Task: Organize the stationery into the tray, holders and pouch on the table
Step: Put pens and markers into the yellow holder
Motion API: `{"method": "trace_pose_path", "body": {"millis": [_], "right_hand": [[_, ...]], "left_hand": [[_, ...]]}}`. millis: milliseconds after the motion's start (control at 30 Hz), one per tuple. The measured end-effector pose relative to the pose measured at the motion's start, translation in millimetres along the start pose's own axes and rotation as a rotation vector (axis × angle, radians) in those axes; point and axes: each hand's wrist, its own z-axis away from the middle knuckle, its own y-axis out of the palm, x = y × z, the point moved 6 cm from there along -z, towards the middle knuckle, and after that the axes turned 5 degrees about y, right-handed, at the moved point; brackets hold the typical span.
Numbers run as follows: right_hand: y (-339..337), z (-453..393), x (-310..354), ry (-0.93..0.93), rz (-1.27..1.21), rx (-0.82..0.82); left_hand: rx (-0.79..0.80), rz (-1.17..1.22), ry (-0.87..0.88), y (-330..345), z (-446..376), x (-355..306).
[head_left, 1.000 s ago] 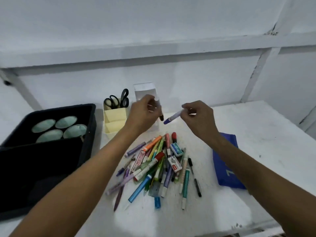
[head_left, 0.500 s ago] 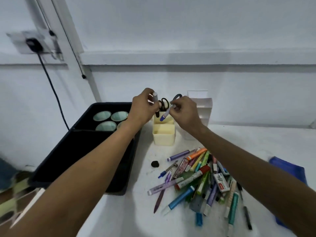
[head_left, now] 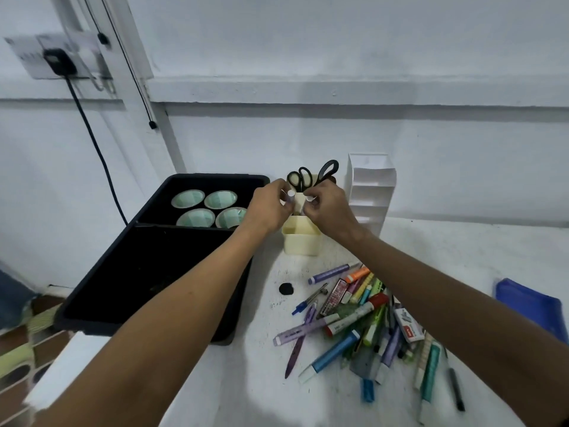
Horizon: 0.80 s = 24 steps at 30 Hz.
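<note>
My left hand point(head_left: 268, 208) and my right hand point(head_left: 327, 207) are close together over the cream stepped holder point(head_left: 301, 241). Each pinches a marker held upright: the left one's top point(head_left: 289, 194) and the right one's top point(head_left: 309, 198) show between the fingers, the lower ends hidden. Black scissors point(head_left: 312, 175) stand in the holder's back compartment. A pile of pens, markers and staple boxes point(head_left: 366, 315) lies on the white table to the front right. The blue pouch point(head_left: 529, 306) lies at the right edge.
A black tray point(head_left: 101, 291) with several pale green tape rolls point(head_left: 209, 208) in its far section sits to the left. A white tiered holder point(head_left: 371, 192) stands behind the cream one. A small black cap point(head_left: 286, 288) lies on the table. A cable hangs from a wall socket point(head_left: 58, 61).
My view swung left, then moved closer. Both hands carried their markers from above the pile to the cream holder and lowered them, tips down, over its compartments.
</note>
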Motion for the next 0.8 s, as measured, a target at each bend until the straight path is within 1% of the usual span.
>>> {"method": "trace_pose_path", "body": {"millis": [133,233,333,433,667,733,800], "right_hand": [[6,1,1,0.007,0.011,0.02],[11,1,1,0.037,-0.043,0.038],[13,1,-1,0.077,-0.11,0.044],[11,5,-3,0.077,-0.103,0.084],[-18,37,-14,0.081,-0.069,0.112],[-32,53,-18,0.084,-0.083,0.138],[-46,71,-25,0.09,-0.074,0.181]], "left_hand": [[0.027,-0.112,-0.005,4,3,0],[0.053,-0.161,-0.035,6,6,0],[0.069,-0.146,-0.076,8,9,1],[0.068,-0.132,-0.098,7,13,-1],[0.008,-0.065,-0.05,-4,40,-19],[0.059,-0.058,-0.016,-1,52,-28],[0.159,-0.068,0.027,9,67,-39]]}}
